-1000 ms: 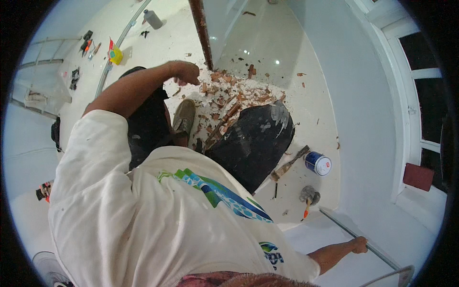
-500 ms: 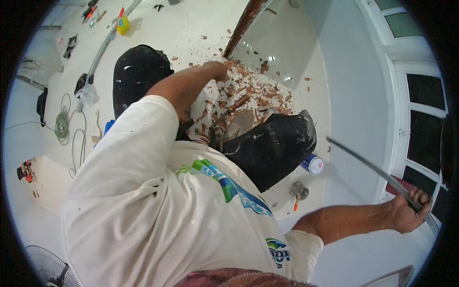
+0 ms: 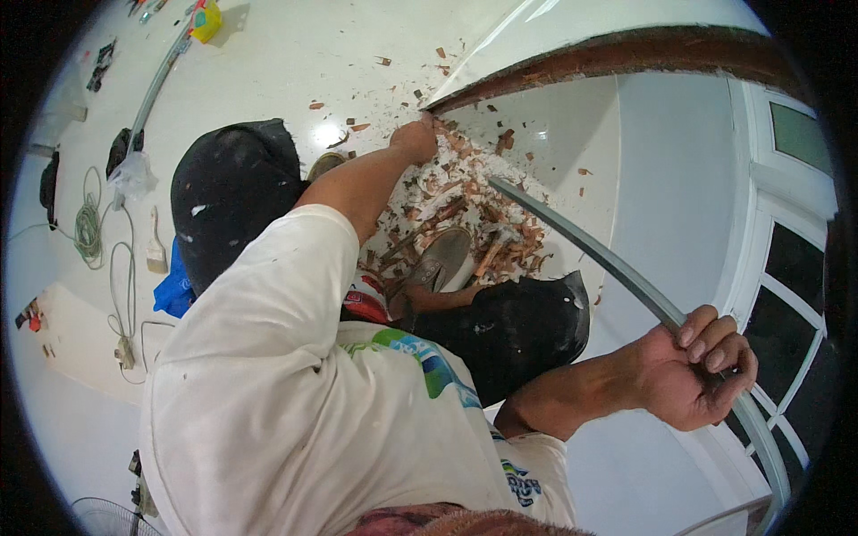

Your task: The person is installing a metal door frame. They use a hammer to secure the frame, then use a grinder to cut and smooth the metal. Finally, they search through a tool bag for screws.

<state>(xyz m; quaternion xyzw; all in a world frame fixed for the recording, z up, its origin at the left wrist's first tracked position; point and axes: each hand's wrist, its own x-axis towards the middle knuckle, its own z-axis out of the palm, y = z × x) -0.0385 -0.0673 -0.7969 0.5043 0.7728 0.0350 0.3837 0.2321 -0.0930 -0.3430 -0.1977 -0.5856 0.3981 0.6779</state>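
My right hand (image 3: 693, 371), held out at the right, has its fingers closed around a long grey metal bar (image 3: 590, 255). The bar slants from the lower right toward the chip pile, its far end above the chips. A door-like white panel (image 3: 608, 31) stands ahead of me, its rough brown wooden edge (image 3: 626, 59) facing me. At the near-left corner of that edge is my left hand (image 3: 414, 141), fingers bent in and gripping the corner. My fingertips there are partly hidden. Below lie wood shavings and white debris (image 3: 474, 174).
A hammer-like tool (image 3: 496, 250) lies among the chips beside my shoe (image 3: 444, 255). Left on the floor are a brush (image 3: 155, 246), a coiled cord (image 3: 88, 228), a blue bag (image 3: 174, 281) and a grey pipe (image 3: 161, 85). White-framed windows (image 3: 786, 259) line the right.
The bar and my right hand have come inward, the bar's end now over the chips. The brown edge appears swung toward the right. My left hand stays at its corner.
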